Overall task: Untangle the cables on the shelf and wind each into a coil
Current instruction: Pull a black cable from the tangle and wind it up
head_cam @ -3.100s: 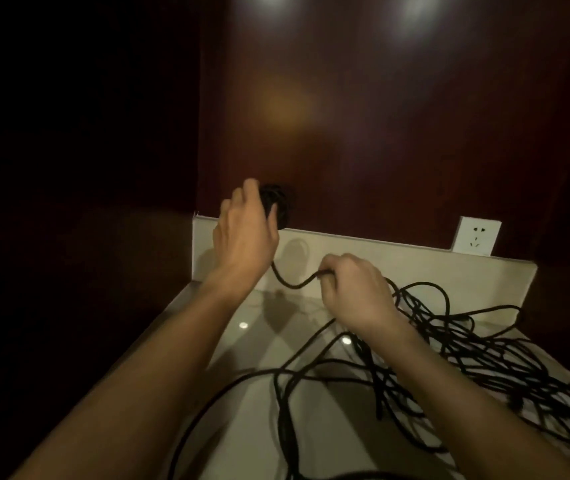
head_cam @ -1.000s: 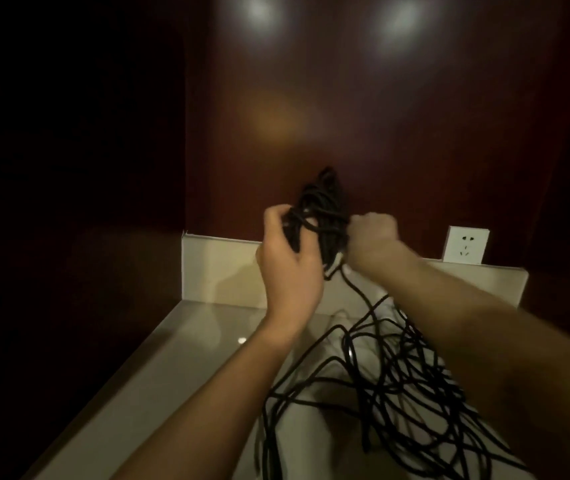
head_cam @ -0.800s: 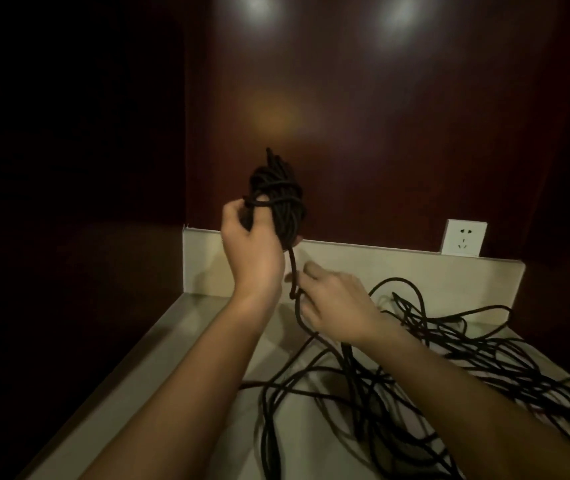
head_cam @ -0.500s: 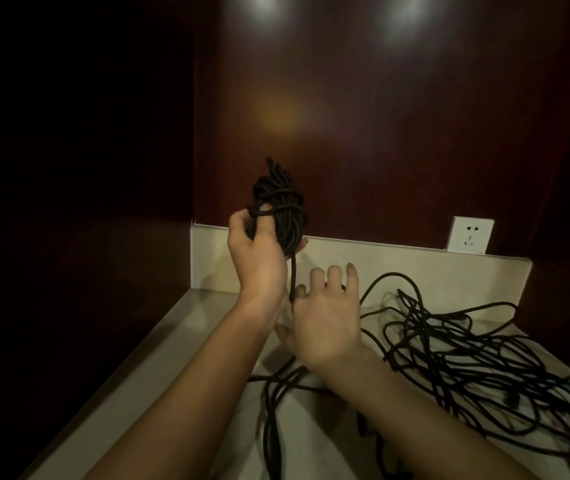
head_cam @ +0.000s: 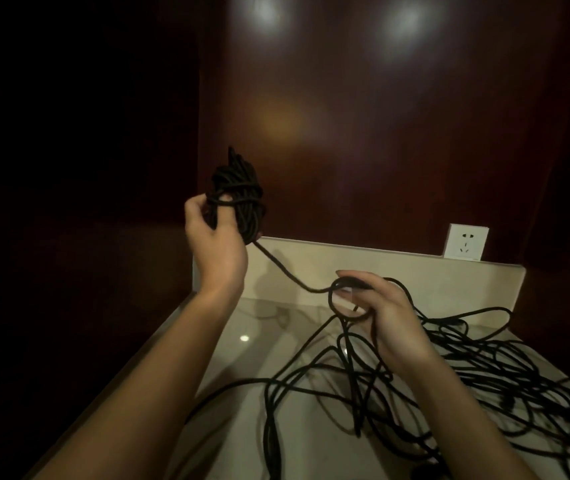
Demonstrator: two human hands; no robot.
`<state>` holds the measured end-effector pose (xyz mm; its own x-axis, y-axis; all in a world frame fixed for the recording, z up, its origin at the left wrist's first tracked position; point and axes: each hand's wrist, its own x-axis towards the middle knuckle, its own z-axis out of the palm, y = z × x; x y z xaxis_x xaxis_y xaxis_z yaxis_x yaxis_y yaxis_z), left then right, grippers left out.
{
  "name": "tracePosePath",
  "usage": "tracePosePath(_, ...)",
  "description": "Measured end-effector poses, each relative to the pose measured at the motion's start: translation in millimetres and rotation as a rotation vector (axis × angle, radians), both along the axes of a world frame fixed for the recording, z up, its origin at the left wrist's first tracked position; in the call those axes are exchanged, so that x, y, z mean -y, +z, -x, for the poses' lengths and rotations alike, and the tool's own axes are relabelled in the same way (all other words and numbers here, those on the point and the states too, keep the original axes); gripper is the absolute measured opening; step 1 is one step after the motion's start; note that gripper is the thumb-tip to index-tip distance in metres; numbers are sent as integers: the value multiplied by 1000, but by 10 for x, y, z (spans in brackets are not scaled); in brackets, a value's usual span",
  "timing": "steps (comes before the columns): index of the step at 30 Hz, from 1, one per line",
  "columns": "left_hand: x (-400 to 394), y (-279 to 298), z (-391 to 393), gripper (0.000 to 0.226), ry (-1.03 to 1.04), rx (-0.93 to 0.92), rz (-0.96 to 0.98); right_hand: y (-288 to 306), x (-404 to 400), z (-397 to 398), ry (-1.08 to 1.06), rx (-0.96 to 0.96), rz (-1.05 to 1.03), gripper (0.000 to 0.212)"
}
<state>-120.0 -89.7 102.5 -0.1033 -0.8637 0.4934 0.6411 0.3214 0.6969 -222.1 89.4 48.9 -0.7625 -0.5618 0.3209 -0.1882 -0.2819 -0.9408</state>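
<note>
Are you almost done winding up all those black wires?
Not yet. A fat coil is already wound in the left hand. The right hand grips the next stretch of cable. A big tangle is left on the shelf.

A dark red-brown wood wall fills the back, glossy, with two white light glares at 12 o'clock and a dim amber glow below them. A second wall at 9 o'clock meets it in a corner and lies almost black in shadow. The shelf at 6 o'clock is pale beige and polished, with a small bright spot reflected on it. A low beige upstand runs along its back edge. A white socket sits above the upstand at 2 o'clock.
</note>
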Motion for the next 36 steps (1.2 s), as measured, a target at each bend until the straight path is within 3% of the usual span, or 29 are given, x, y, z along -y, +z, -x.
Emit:
tracePosePath(2,31,-40,-41,9,6,1,18,-14,-83,57,119,180,97,38)
tracePosePath(7,209,-63,-127,7,53,-39,48,-55,-259,156,399,258,37,36)
tracePosePath(12,301,-72,-203,5,31,-71,-7,-55,-297,243,308,281,0,32)
tracePosePath(15,317,-117,-221,6,55,-141,-24,-87,-300,251,240,231,-210,29)
tracePosePath(19,205,-133,-199,6,178,-104,96,-151,-146,75,172,-308,-713,32)
tracePosePath(23,40,-47,-120,11,275,-30,260,-207,-82,-176,17,-632,-794,54)
tracePosePath(25,-9,-18,-87,14,304,74,364,-267,-61,-277,-162,-997,-979,67)
tracePosePath(26,-11,-18,-66,17,318,142,429,-284,-38,-309,-264,-1173,-1044,64)
tracePosePath(29,29,-66,-2,20,352,328,690,-364,-21,-221,-419,-1458,-1005,50)
tracePosePath(33,145,-151,45,26,320,578,1022,-492,-96,41,-556,-1700,-763,25)
tracePosePath(36,176,-161,41,27,169,717,1181,-456,-208,38,-346,-1634,-704,54)
